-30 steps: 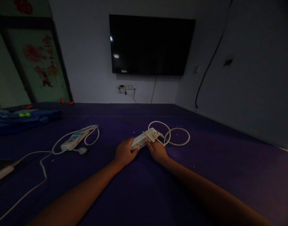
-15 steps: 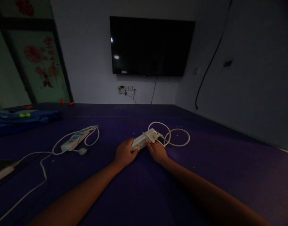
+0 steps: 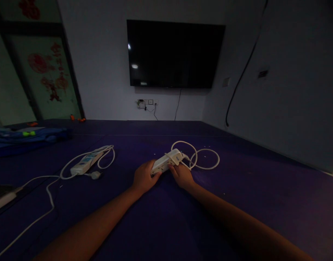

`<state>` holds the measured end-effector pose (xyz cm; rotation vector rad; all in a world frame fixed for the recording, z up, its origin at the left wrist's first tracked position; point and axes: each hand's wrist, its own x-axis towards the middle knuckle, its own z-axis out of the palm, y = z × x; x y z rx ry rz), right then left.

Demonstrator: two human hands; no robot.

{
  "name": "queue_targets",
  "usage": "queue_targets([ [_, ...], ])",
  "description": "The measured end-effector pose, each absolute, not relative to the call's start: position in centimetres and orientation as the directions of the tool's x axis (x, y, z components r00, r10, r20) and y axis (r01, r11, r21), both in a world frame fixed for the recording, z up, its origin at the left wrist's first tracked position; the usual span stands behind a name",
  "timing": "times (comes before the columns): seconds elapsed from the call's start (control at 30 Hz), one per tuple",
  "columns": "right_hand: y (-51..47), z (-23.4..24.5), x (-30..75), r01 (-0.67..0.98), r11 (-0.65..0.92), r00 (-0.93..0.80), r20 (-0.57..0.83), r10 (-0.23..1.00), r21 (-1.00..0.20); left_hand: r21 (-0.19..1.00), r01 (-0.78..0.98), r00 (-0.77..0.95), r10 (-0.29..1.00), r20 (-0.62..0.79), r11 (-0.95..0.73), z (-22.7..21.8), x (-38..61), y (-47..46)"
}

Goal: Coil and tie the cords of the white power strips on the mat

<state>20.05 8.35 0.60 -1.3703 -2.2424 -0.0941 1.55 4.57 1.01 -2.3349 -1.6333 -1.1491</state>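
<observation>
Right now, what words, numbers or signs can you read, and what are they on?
"福": red character on the upper glass pane.
Red characters on the glass door: too blurred to read.
Blue marking on the held power strip: too small to read.
Blue label on the cord-topped power strip: too blurred to read.

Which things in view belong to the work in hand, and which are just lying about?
In hand:
white power strip, held by the left hand and right hand
looped white cord, one strand crossing the strip

Lying about:
second power strip, with its own cord and plug
blue cloth, apparently
small orange items, too small to identify
</observation>
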Motion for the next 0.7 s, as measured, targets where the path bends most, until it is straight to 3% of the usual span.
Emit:
queue_targets([
  [0.7,8.51,0.39,20.02,0.849,0.486,-0.358,0.454,0.816,-0.205,0.326,0.831,0.169,0.763,0.624,-0.450,1.02,1.55,4.61],
])
